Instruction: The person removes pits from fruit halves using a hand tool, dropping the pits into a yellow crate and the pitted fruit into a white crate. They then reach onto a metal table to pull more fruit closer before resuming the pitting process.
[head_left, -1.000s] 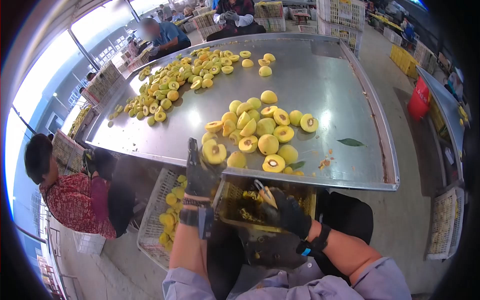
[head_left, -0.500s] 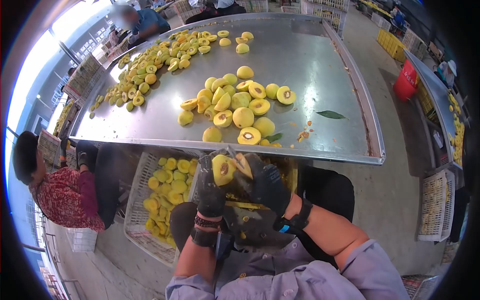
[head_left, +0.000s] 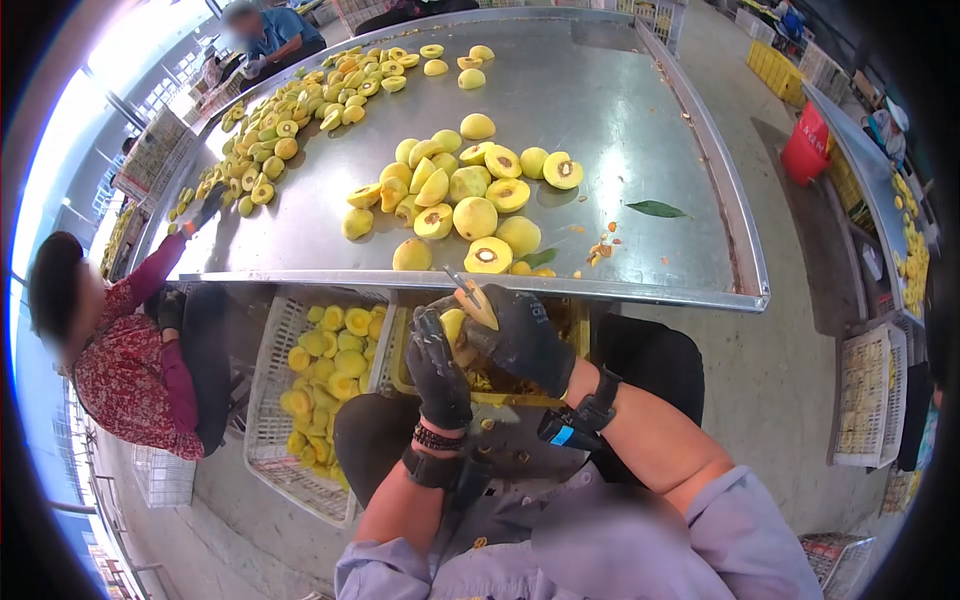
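Note:
My left hand, in a black glove, is closed around a yellow peach half that is partly hidden by the fingers. My right hand, gloved as well, grips a wooden-handled pitting knife, its thin metal end pointing up and left near the table edge. Both hands are close together, above a yellow bin with pits and scraps in it. Just beyond them on the metal table is a group of peach halves, several with the pit showing.
A white crate of pitted halves stands left of my legs. Another pile of peaches lies on the table's far left. One co-worker sits at left, arm over the table; another is at the far side. A leaf lies at right.
My left hand has turned and lowered with the peach half, which the fingers now cover more. The knife has tilted upright, its end away from the fruit. The left co-worker has reached onto the table.

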